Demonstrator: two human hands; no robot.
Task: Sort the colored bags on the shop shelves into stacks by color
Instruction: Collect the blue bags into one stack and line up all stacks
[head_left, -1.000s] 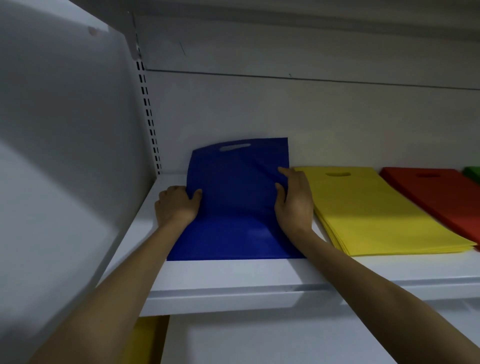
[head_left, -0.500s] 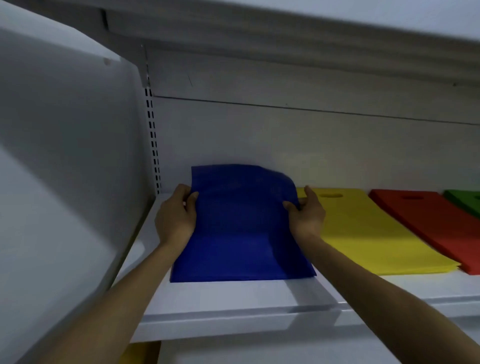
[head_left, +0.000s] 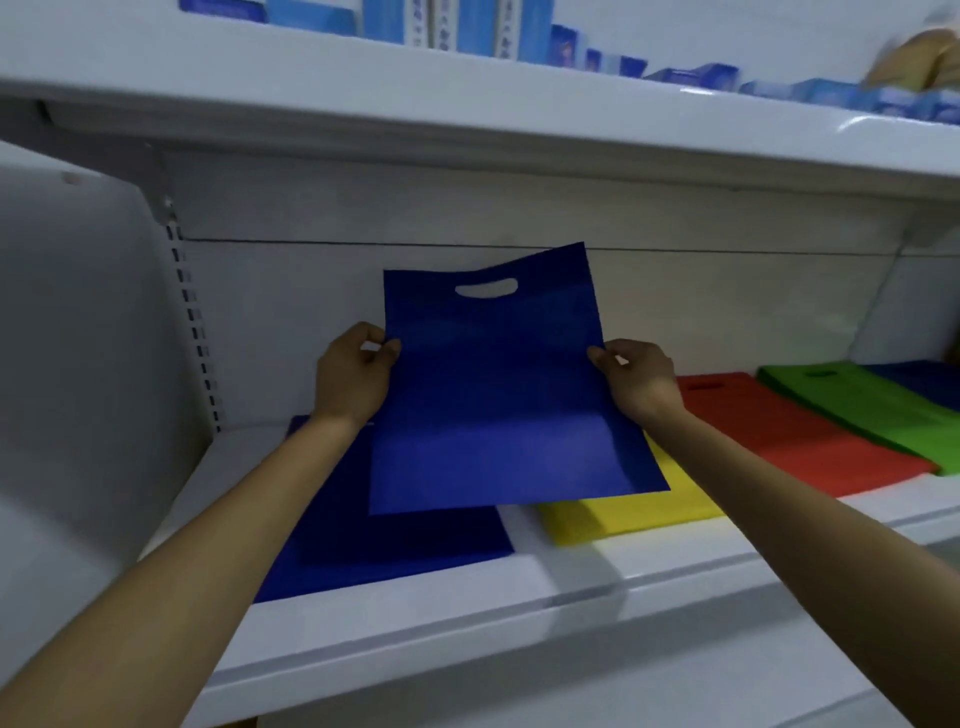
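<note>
A blue bag (head_left: 498, 395) with a cut-out handle is held up above the shelf, its handle end toward the back wall. My left hand (head_left: 353, 376) pinches its left edge and my right hand (head_left: 641, 379) pinches its right edge. Under it a blue stack (head_left: 384, 545) lies flat on the white shelf (head_left: 582, 577) at the left. A yellow stack (head_left: 634, 506), partly hidden by the lifted bag, lies to the right of it. Further right come a red stack (head_left: 789, 436), a green stack (head_left: 872, 410) and a dark blue stack (head_left: 930, 382).
A white side panel (head_left: 78, 364) closes the shelf on the left, with a slotted upright (head_left: 195, 322) in the corner. The upper shelf (head_left: 467, 104) overhangs close above and carries several blue boxes (head_left: 467, 26).
Both hands have lifted the top blue bag off the blue stack, pinching its side edges. The view has tilted up and right, bringing the upper shelf and the green stack into sight.
</note>
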